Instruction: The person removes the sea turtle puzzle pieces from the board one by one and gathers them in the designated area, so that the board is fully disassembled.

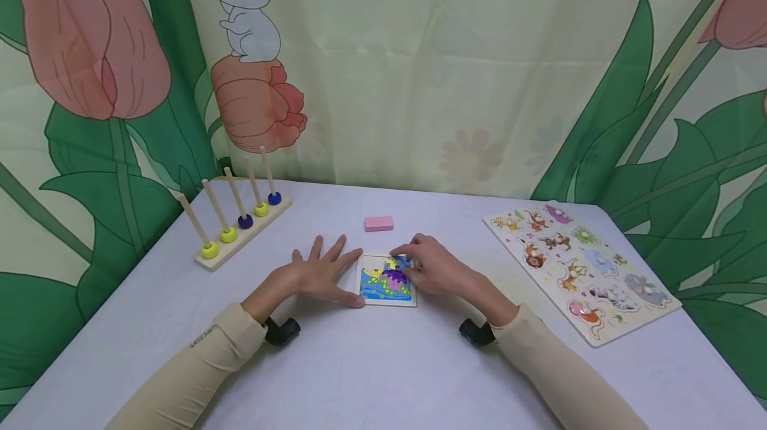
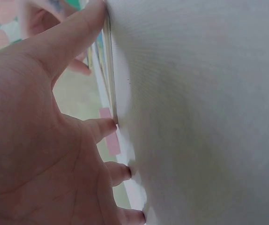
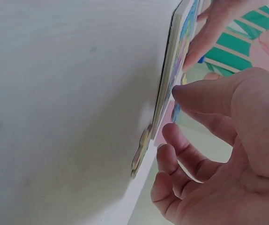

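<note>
A small square picture puzzle [image 1: 383, 291] in a pale frame lies on the table between the hands. My left hand [image 1: 323, 277] is spread flat, its thumb and index finger touching the puzzle's left edge. Over the puzzle's upper right corner, my right hand [image 1: 440, 267] pinches a blue and yellow puzzle piece [image 1: 397, 261] between thumb and index finger. The right wrist view shows the blue piece [image 3: 175, 113] tilted up from the frame. A thin yellow-edged piece [image 3: 141, 151] lies on the table beside the puzzle there; its picture is hard to make out.
A pink block [image 1: 379, 223] lies behind the puzzle. At the left stands a wooden peg rack [image 1: 240, 235] with yellow and dark blue beads. On the right lies a large animal puzzle board [image 1: 554, 275]. A patterned curtain [image 1: 389, 70] hangs behind the table.
</note>
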`<action>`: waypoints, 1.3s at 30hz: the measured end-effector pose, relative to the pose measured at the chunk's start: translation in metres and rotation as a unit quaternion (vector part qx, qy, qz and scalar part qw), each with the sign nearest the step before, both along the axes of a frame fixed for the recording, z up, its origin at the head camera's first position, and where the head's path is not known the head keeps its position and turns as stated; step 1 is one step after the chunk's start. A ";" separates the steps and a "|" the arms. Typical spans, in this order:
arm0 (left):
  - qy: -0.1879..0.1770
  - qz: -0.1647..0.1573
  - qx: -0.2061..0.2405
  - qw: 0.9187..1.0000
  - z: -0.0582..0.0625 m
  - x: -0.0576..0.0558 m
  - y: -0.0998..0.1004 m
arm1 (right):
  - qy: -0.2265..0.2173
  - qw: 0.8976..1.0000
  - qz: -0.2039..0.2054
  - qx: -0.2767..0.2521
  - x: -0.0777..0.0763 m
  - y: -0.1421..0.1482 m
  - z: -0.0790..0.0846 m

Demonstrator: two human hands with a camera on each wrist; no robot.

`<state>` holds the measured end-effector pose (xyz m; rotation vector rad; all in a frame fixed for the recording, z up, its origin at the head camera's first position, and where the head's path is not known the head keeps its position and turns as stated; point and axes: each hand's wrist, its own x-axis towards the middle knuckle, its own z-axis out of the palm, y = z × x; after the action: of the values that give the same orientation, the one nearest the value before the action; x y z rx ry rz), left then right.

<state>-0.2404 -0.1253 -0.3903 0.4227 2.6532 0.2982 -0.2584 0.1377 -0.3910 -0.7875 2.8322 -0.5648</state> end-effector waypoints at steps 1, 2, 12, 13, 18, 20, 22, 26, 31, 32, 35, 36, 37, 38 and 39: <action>0.000 0.001 0.000 1.000 0.000 0.000 0.000 | 0.002 1.000 0.000 0.001 0.001 0.002 0.000; 0.001 0.001 0.000 1.000 -0.001 0.000 0.000 | 0.006 1.000 0.000 0.002 0.002 0.003 0.000; 0.002 0.002 -0.001 1.000 -0.001 0.000 0.000 | 0.022 1.000 -0.009 0.011 0.006 0.021 -0.002; 0.003 0.002 -0.001 1.000 -0.001 0.000 0.000 | 0.025 1.000 -0.009 0.012 0.006 0.023 -0.002; 0.003 0.001 -0.002 1.000 -0.002 0.000 0.000 | 0.031 0.999 -0.007 0.013 0.006 0.036 -0.001; 0.003 0.000 -0.001 1.000 -0.002 0.000 0.000 | 0.029 0.999 -0.008 0.012 0.006 0.041 -0.001; 0.001 -0.001 0.002 1.000 -0.001 0.000 0.000 | 0.029 1.000 -0.007 0.010 0.006 0.046 -0.001; -0.006 -0.002 0.012 1.000 0.002 0.002 0.000 | 0.035 0.999 -0.006 0.009 0.006 0.058 -0.003; -0.008 -0.002 0.014 1.000 0.003 0.002 -0.001 | 0.044 0.999 -0.006 0.006 0.006 0.069 -0.005; -0.007 -0.003 0.013 1.000 0.003 0.002 -0.001 | 0.044 0.999 -0.006 0.005 0.006 0.071 -0.006; -0.004 -0.003 0.011 1.000 0.003 0.002 -0.001 | 0.045 0.999 -0.007 0.005 0.005 0.076 -0.007; -0.003 -0.003 0.011 1.000 0.002 0.002 -0.001 | 0.045 0.999 -0.008 0.004 0.005 0.078 -0.007; -0.003 -0.003 0.010 1.000 0.002 0.002 -0.001 | 0.045 0.999 -0.008 0.003 0.005 0.080 -0.007; -0.003 -0.002 0.011 1.000 0.002 0.002 0.000 | 0.045 0.999 -0.009 0.002 0.005 0.081 -0.008; -0.002 -0.002 0.011 1.000 0.002 0.002 0.000 | 0.044 0.999 -0.010 0.001 0.005 0.083 -0.008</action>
<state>-0.2384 -0.1255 -0.3879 0.4333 2.6467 0.3258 -0.2538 0.2205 -0.3991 -0.8049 2.9221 -0.5431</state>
